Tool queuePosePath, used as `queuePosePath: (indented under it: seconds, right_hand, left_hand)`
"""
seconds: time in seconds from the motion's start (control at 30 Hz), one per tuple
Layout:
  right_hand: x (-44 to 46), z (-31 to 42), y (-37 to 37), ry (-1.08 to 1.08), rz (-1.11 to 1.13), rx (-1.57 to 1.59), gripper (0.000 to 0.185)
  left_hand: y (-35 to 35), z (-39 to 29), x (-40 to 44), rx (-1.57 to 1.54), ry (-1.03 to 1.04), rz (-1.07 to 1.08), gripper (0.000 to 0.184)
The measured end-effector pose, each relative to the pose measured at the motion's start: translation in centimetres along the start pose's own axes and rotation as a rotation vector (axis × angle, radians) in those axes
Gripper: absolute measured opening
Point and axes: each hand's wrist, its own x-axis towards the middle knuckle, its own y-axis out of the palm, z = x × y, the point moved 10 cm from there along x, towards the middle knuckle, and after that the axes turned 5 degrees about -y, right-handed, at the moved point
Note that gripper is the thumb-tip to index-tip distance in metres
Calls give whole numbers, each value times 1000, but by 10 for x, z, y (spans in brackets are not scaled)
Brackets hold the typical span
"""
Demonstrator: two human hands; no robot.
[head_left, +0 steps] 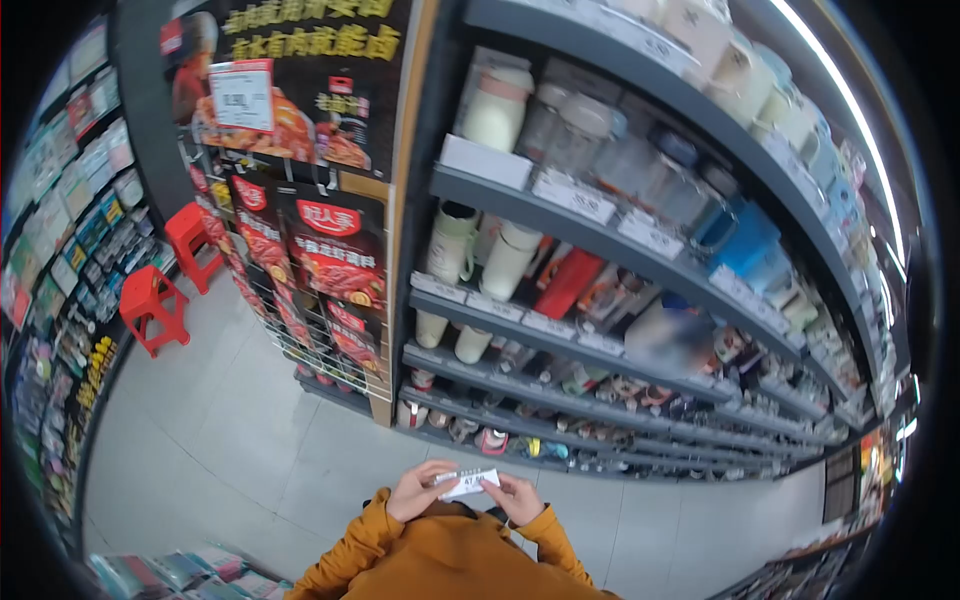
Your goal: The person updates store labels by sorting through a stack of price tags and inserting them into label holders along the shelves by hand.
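Note:
A small white price label (468, 485) with dark printed digits is held between both hands, in front of the orange-brown top at the bottom of the head view. My left hand (421, 489) pinches its left end, thumb on the printed face. On the other side, my right hand (518, 497) has thumb and fingers closed on the label's right end. The label lies nearly level, its printed face toward the camera.
Grey shelves (610, 217) of cups and bottles rise ahead and to the right. A rack of red seasoning packets (337, 250) stands left of them. Red stools (153, 308) sit on the tiled floor (230, 400). Packaged goods (180, 575) lie at lower left.

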Motion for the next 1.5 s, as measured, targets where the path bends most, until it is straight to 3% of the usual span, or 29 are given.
queuePosePath:
  seconds: [0.17,0.27,0.37,0.5,0.57,0.73,0.83,0.9,1.03,1.07,1.17,1.23,1.27,1.33,1.4,1.5]
  right_hand:
    - [10,-5,-11,61,-204,201,24]
    - [25,2,5,28,-25,138,28]
    - [51,38,-7,-35,87,-89,30]
    - [123,129,-91,-450,-402,-459,27]
    - [157,147,-113,-460,-535,-639,24]
    - [201,171,-121,-543,-561,-878,22]
    - [214,165,-123,-475,-502,-1038,17]
    - [219,162,-128,-429,-423,-1027,15]
    - [184,188,-137,-517,-540,-793,15]
    - [167,191,-135,-636,-569,-718,14]
    - [133,124,-113,-511,-386,-310,11]
    - [105,40,-59,-231,-103,-30,12]
    - [91,-7,-37,-124,-79,83,14]
    - [61,-35,-13,-51,-210,203,16]
    - [45,-70,3,52,-201,177,18]
    - [33,-67,0,95,-193,4,22]
  left_hand:
    - [24,-5,19,-403,-136,41,34]
    - [11,-1,27,-291,-80,-38,33]
    - [-6,-8,25,-306,-71,-172,33]
    - [-22,1,22,-232,-74,-156,32]
    - [-21,5,19,-196,-85,-141,36]
    - [-25,-6,6,-46,-79,-203,38]
    - [-30,3,9,-72,-85,-256,35]
    - [-34,15,15,-97,-77,-263,29]
    - [-25,10,28,-198,-59,-255,26]
    - [-23,10,32,-222,-63,-246,27]
    - [-17,20,48,-283,-41,-172,34]
    - [-14,28,56,-284,-48,-163,41]
    - [-17,42,65,-329,-73,-183,45]
    - [-20,71,79,-410,-130,-224,54]
    - [-1,55,78,-354,-144,-164,61]
    - [21,39,78,-320,-140,-133,66]
